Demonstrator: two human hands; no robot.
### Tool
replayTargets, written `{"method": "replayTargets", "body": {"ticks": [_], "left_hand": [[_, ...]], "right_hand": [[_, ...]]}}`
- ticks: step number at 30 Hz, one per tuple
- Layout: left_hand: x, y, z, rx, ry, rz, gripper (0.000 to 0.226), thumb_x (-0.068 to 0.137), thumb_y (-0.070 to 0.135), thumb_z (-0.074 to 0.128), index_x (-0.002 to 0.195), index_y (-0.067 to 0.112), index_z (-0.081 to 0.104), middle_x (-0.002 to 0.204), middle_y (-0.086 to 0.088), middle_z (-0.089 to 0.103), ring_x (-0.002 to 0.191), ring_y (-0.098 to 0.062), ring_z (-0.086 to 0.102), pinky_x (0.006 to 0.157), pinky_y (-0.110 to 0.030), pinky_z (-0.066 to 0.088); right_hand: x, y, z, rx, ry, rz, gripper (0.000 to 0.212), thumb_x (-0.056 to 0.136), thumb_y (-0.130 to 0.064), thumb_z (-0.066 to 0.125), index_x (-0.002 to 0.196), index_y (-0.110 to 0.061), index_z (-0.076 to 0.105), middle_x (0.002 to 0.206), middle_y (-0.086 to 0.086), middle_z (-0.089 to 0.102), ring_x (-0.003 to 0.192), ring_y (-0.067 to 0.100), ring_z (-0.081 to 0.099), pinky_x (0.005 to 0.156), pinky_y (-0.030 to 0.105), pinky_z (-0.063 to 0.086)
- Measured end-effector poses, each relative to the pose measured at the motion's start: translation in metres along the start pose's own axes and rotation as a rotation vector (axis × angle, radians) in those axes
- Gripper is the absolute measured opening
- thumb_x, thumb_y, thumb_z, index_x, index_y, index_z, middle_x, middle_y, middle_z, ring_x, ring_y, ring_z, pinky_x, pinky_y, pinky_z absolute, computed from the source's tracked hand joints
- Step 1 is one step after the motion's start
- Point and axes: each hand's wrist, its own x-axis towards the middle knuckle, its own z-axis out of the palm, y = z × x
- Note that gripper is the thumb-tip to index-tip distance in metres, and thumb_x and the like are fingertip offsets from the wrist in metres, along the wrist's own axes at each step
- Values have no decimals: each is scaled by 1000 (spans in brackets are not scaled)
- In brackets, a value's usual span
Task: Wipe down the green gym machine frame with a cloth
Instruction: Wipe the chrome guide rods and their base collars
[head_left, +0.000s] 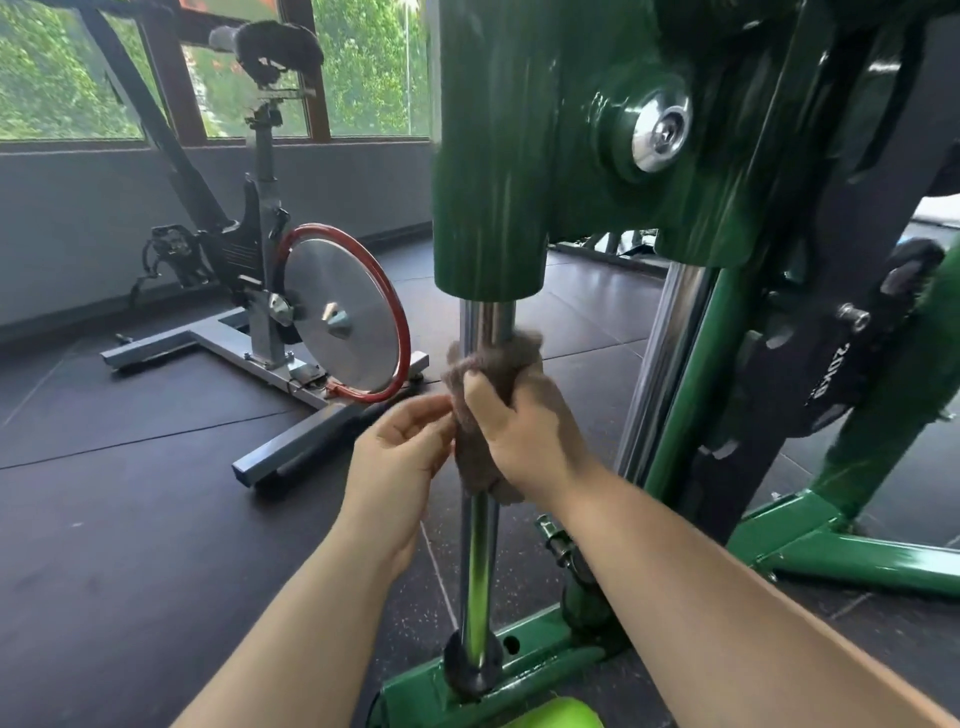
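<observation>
Cloth (493, 410) wrapped on the chrome guide rod (480, 561), both hands on it, just under the green gym machine frame (498, 156).

Right hand (524, 431) has its fingers curled tight round the brownish cloth and the rod together, thumb across the front; left hand (400, 457), at nine o'clock of it, pinches the cloth's loose edge between thumb and fingertips, other fingers loosely bent. Frame's fat green sleeve sits at twelve o'clock from the hands, with a shiny bolt cap (662, 130) up at one o'clock. Rod runs down to the green base (519, 670) at six o'clock. Black weight plate (831, 374) hangs at three o'clock. Over at ten o'clock, well apart, a spin bike (270, 275) stands on the dark rubber floor (130, 493).
</observation>
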Motion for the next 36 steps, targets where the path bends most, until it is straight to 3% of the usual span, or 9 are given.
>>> {"method": "replayTargets", "body": {"ticks": [4, 11, 14, 16, 20, 26, 29, 32, 36], "left_hand": [[-8, -21, -11, 45, 47, -92, 20, 91, -1, 60, 99, 13, 73, 94, -4, 76, 93, -18, 65, 83, -29, 51], [1, -12, -17, 88, 46, 12, 31, 94, 0, 56, 89, 23, 77, 94, 1, 76, 96, -12, 70, 86, -29, 52], [5, -34, -30, 16, 111, -121, 29, 96, 0, 54, 90, 18, 75, 91, -1, 76, 95, -17, 68, 81, -28, 50], [4, -52, -32, 22, 130, -215, 26, 96, -1, 53, 91, 15, 74, 88, -2, 76, 93, -18, 67, 80, -29, 51], [-1, -64, -24, 50, 57, -246, 27, 89, -4, 57, 83, 14, 75, 84, -7, 74, 84, -16, 65, 90, -35, 53], [10, -67, -36, 49, -8, -216, 34, 90, -4, 58, 75, 17, 79, 90, -10, 76, 90, -17, 68, 93, -37, 54], [14, -72, -42, 60, -22, -224, 26, 89, -4, 58, 81, 13, 77, 89, -10, 74, 86, -18, 66, 90, -38, 54], [16, -87, -47, 137, -107, -302, 34, 82, -12, 56, 88, 14, 77, 90, -10, 73, 83, -22, 60, 79, -36, 47], [27, -95, -50, 58, -194, -343, 38, 78, -11, 63, 108, 12, 67, 92, -11, 68, 77, -18, 61, 71, -28, 50]], "right_hand": [[-14, 16, 4, 6, -54, 108, 10, 98, -28, 58, 104, -20, 57, 86, -5, 65, 83, 15, 65, 73, 13, 49], [21, -24, 5, 175, 223, -83, 43, 90, -31, 71, 123, -10, 53, 92, -10, 68, 75, -11, 61, 65, -1, 40], [14, -2, 18, 368, 192, -37, 32, 94, -19, 65, 110, 5, 51, 72, -8, 65, 63, 5, 62, 61, 11, 46], [4, 16, 24, 633, 60, -5, 30, 95, -16, 57, 110, 7, 48, 78, 17, 57, 71, 23, 57, 62, 19, 50], [-11, 39, 26, 884, -21, 259, 83, 75, -65, 67, 122, 3, 59, 111, 23, 55, 101, 32, 54, 92, 42, 50], [20, 45, 23, 763, 171, 276, 57, 99, -51, 33, 76, -15, 71, 70, 4, 69, 69, 18, 66, 73, 31, 54], [-3, 90, 44, 678, 72, 385, 58, 103, -42, 26, 92, -4, 69, 86, 20, 68, 84, 29, 67, 82, 36, 54], [-26, 124, 57, 661, 89, 592, 46, 102, -39, 36, 94, -10, 71, 91, 17, 71, 89, 26, 67, 84, 36, 54], [-15, 120, 51, 667, 342, 476, 21, 99, -31, 55, 101, -11, 56, 89, 14, 64, 84, 29, 64, 81, 45, 55]]}}
